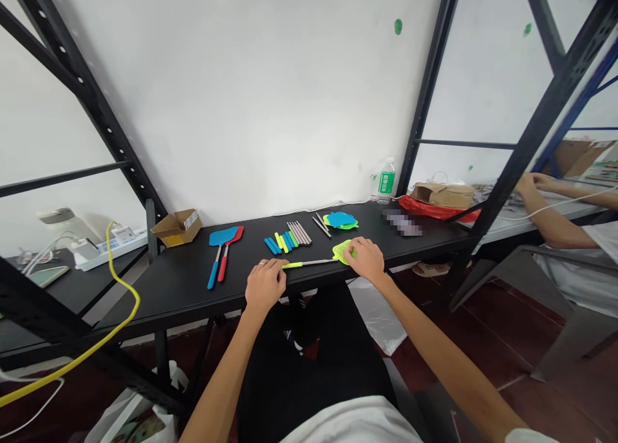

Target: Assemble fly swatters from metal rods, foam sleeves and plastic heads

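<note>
By the counter's point(178, 272) front edge my hands point(265, 287) point(369, 260) gripped a flyswatter's point(317, 262) handle point(293, 264) and head point(340, 253); twisting could have parted them.

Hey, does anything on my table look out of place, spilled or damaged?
Slightly: two rods lie apart from the neat row of rods, beside the pile of swatter heads. I see no spill or obvious damage; the yellow swatter you hold looks straight.

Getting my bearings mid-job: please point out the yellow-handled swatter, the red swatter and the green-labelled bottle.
Yellow-handled swatter point(318, 261), head view: on its shaft.
Red swatter point(223, 268), head view: on its handle.
Green-labelled bottle point(386, 183), head view: on its label.
</note>
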A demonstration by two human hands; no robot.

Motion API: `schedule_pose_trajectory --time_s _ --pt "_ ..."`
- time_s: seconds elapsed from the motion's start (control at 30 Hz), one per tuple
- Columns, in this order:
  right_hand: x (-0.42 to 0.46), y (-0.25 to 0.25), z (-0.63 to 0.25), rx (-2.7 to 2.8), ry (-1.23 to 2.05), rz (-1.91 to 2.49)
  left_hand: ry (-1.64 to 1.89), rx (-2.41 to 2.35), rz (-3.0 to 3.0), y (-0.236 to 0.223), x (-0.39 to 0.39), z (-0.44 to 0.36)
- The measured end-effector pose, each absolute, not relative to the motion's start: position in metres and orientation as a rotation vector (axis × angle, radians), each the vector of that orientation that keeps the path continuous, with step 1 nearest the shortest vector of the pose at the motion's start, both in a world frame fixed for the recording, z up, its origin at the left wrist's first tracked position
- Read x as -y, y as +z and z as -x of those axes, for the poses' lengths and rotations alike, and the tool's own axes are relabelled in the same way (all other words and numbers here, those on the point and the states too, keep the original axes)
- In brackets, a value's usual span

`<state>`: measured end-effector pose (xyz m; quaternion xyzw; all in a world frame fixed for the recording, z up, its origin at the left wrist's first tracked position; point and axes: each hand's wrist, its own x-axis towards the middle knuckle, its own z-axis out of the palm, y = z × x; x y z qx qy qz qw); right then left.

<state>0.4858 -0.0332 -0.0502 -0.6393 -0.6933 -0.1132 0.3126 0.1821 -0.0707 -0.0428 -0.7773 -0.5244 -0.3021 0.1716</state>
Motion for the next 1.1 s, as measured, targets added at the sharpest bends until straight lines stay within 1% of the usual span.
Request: schedule_pose_trajectory --time_s 0.67,1.1 --pt "0.0343 -0.0485 -0.4859 1.841 -0.264 1.693 -0.854 1.487 2.198 -0.0428 0.0711 -0.1821" --pt "0.0313 -0.0523 -0.4867 1.826 -0.312 1.679 -0.862 1.477 2.197 -0.043 0.0704 -0.1818"
